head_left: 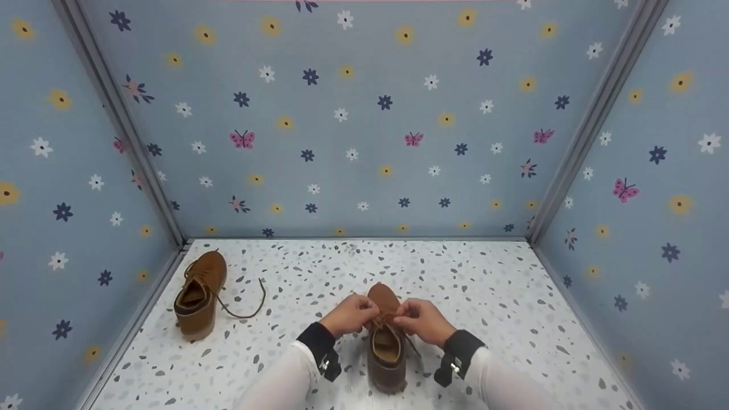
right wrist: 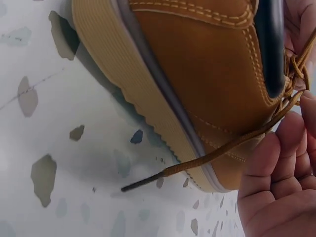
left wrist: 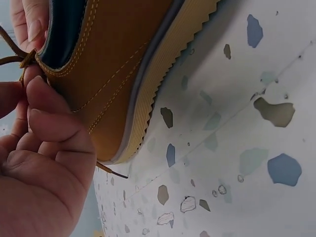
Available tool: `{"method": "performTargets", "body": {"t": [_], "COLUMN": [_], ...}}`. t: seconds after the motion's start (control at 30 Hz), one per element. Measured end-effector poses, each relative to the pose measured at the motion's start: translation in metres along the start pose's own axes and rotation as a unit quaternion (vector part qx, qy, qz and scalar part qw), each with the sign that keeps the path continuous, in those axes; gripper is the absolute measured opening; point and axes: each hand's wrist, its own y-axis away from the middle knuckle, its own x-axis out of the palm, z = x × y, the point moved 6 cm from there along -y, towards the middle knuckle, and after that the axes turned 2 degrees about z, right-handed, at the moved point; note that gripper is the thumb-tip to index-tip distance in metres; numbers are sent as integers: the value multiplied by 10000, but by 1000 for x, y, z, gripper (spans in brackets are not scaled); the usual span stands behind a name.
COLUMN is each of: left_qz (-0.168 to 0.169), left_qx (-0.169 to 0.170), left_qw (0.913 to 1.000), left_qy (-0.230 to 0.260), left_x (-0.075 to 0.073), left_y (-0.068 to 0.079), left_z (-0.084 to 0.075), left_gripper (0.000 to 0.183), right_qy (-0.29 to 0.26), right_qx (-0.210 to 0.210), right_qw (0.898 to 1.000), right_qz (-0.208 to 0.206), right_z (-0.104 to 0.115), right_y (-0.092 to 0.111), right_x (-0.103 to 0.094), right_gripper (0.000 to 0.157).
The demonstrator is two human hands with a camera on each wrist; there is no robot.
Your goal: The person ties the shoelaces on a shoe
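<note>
A brown lace-up shoe (head_left: 387, 373) stands upright on the floor between the hands, its toe pointing away. At its lacing, the left hand (head_left: 350, 315) pinches a brown shoelace between thumb and fingers. Opposite it, the right hand (head_left: 424, 322) pinches the lace too. In the left wrist view, a lace knot (left wrist: 27, 59) sits at the front of the collar, right by the fingertips. The right wrist view shows a lace end (right wrist: 217, 150) hanging from the right fingers along the shoe's side, down past the pale ridged sole (right wrist: 106, 54).
A second brown shoe (head_left: 199, 290) stands at the left, with one loose lace (head_left: 250, 315) trailing over the floor to its right. The speckled white floor (head_left: 484, 273) is bounded by blue flower-patterned panels (head_left: 353, 171) at the back and both sides.
</note>
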Motion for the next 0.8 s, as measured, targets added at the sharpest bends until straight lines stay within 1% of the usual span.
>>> {"method": "performTargets", "body": {"t": [0.17,0.23,0.4,0.5,0.67,0.8], "left_qz": [6,2,-31,-50,-71,-47], "left_qx": [-58,-79,-82,-86,-74,-127], "left_qw": [9987,9982,9980,9980,9983,9985], "left_qy": [505,590,628,625,573,522], "left_x": [1,1,0,0,0,0], "left_y": [1,1,2,3,3,1], "left_z": [5,5,5,5,4,7], "left_gripper": [17,18,19,20,21,19], "right_qy": [35,81,325,416,401,369], "right_qx": [-258,-336,-379,-490,-803,-880], "right_qw": [9996,9993,9983,9973,9949,9941], "right_qz": [115,174,305,358,462,519], "right_z": [3,6,11,14,23,29], "right_y": [7,10,16,17,17,17], "right_x": [-3,-4,-5,-5,-1,2], "right_gripper": [13,14,18,19,21,22]}}
